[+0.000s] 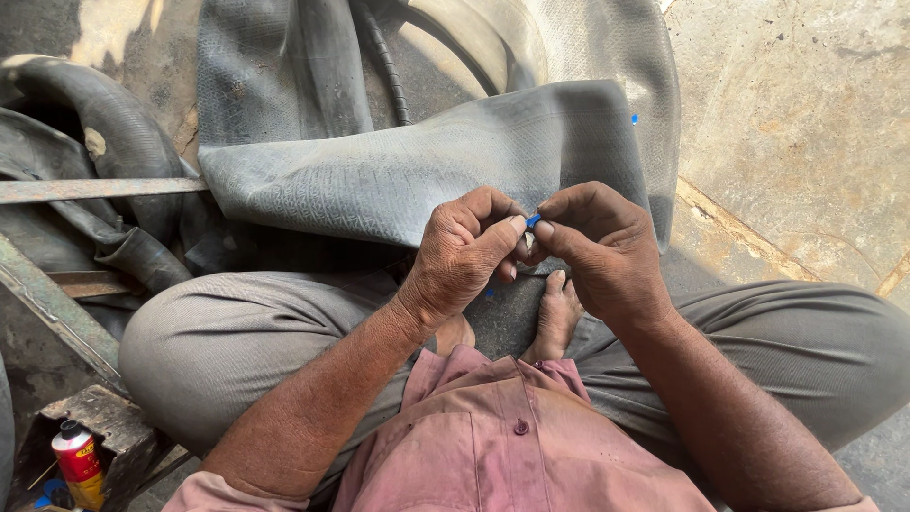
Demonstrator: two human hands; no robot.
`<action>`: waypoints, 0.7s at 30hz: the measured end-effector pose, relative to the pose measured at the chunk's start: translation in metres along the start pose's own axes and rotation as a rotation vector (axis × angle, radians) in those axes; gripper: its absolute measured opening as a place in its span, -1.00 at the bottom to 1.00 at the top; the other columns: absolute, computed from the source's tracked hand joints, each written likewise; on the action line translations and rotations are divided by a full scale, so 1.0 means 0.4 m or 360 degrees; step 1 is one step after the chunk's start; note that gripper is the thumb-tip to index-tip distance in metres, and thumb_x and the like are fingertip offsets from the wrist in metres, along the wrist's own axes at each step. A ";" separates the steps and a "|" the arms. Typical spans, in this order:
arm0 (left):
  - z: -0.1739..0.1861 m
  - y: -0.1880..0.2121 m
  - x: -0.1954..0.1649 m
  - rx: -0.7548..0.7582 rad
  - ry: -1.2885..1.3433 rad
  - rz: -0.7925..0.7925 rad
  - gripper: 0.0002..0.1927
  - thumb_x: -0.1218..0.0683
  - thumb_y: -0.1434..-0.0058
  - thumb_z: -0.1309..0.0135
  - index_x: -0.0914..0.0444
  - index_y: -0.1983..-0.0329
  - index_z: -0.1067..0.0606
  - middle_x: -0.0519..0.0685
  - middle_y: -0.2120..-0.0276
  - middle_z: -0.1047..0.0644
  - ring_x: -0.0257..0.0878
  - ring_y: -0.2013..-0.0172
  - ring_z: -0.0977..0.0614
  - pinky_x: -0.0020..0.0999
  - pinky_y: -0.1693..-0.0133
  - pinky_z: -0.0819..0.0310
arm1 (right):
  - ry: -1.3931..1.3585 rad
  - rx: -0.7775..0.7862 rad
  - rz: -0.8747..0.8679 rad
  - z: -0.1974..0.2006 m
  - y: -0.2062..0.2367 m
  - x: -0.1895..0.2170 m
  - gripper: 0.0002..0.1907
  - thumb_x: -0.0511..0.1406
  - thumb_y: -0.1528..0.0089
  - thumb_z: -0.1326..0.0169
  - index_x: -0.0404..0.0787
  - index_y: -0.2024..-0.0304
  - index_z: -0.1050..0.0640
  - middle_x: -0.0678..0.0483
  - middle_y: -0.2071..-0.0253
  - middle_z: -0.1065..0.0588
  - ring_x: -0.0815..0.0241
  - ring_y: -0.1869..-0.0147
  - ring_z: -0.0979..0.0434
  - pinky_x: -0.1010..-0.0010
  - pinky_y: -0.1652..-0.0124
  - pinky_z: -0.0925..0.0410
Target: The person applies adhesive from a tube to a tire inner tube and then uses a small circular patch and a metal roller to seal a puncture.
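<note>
Above your crossed legs, your left hand [464, 248] and right hand [597, 242] met, fingers [512, 228] pinched together on a small blue piece [534, 221] between the fingertips, just in front of the folded grey inner tube [398, 171].

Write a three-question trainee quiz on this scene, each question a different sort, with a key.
1. True or false: both hands pinch one small blue piece.
2. The grey rubber tube lies: A) in front of the crossed legs, B) on a shelf, C) in a bucket.
3. What stands at lower left?

Key
1. True: left hand and right hand meet on it.
2. A.
3. A red and yellow can with a white cap.
</note>
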State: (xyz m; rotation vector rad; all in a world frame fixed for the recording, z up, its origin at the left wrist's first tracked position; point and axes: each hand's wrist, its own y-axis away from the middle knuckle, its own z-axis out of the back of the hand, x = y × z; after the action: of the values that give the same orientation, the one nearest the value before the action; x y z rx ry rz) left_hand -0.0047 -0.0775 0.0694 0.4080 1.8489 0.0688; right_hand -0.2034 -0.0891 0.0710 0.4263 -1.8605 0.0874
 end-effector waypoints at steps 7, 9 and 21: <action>0.000 0.000 0.002 -0.0021 -0.0052 0.0032 -0.89 0.16 -0.36 -0.07 0.33 0.18 -0.52 -0.07 0.46 -0.59 -0.47 0.52 -0.57 -0.57 0.46 -0.54 | 0.0098 -0.0005 -0.0017 -0.003 0.001 0.009 -0.84 -0.41 -0.33 -0.17 -0.37 0.06 -0.55 -0.09 0.22 -0.61 0.20 0.16 -0.68 0.36 0.15 -0.60; 0.000 -0.002 0.003 -0.0023 -0.0062 0.0025 -0.89 0.16 -0.36 -0.07 0.33 0.18 -0.52 -0.07 0.47 -0.59 -0.47 0.52 -0.57 -0.57 0.47 -0.54 | 0.0126 -0.0013 -0.0020 -0.004 0.002 0.011 -0.83 -0.41 -0.33 -0.17 -0.37 0.06 -0.55 -0.09 0.22 -0.61 0.20 0.16 -0.68 0.36 0.15 -0.60; -0.004 -0.004 0.001 -0.0063 -0.0020 0.0058 -0.84 0.14 -0.38 -0.05 0.36 0.13 -0.52 -0.05 0.44 -0.59 -0.48 0.51 -0.56 -0.59 0.45 -0.51 | 0.0077 -0.0072 -0.0004 -0.005 0.002 0.012 -0.72 -0.43 -0.30 -0.19 -0.37 -0.05 -0.50 -0.06 0.14 -0.57 0.26 0.11 -0.63 0.38 0.15 -0.59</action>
State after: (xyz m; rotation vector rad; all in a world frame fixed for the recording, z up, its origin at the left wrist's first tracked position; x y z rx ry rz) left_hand -0.0068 -0.0788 0.0690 0.4137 1.8250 0.1276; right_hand -0.2032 -0.0893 0.0763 0.3921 -1.8107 0.0535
